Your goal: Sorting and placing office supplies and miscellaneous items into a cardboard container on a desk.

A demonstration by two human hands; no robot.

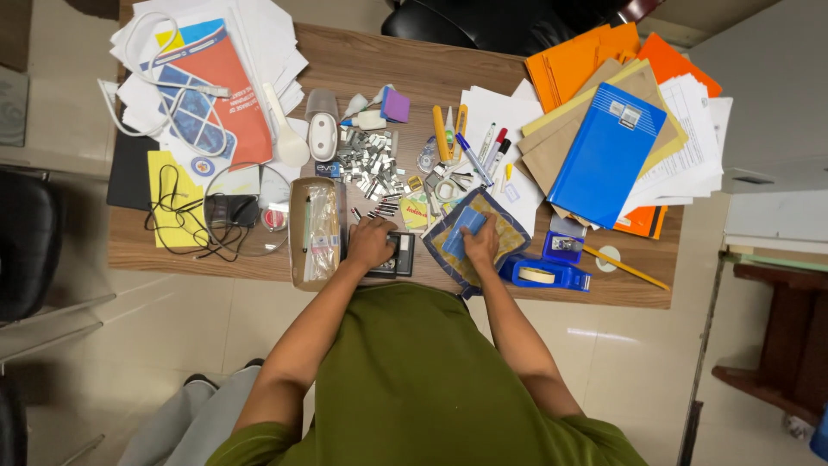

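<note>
Fingers [477,231] on blue packet [463,231], left hand [371,242] on calculator [398,256]

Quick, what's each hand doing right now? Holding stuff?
Left hand: resting palm down on a small black calculator; a grip cannot be told.
Right hand: pressing on a small blue pad atop a patterned pouch; a grip cannot be told.

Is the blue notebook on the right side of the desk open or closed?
Closed. The blue notebook lies flat on brown envelopes, showing only its cover.
</note>
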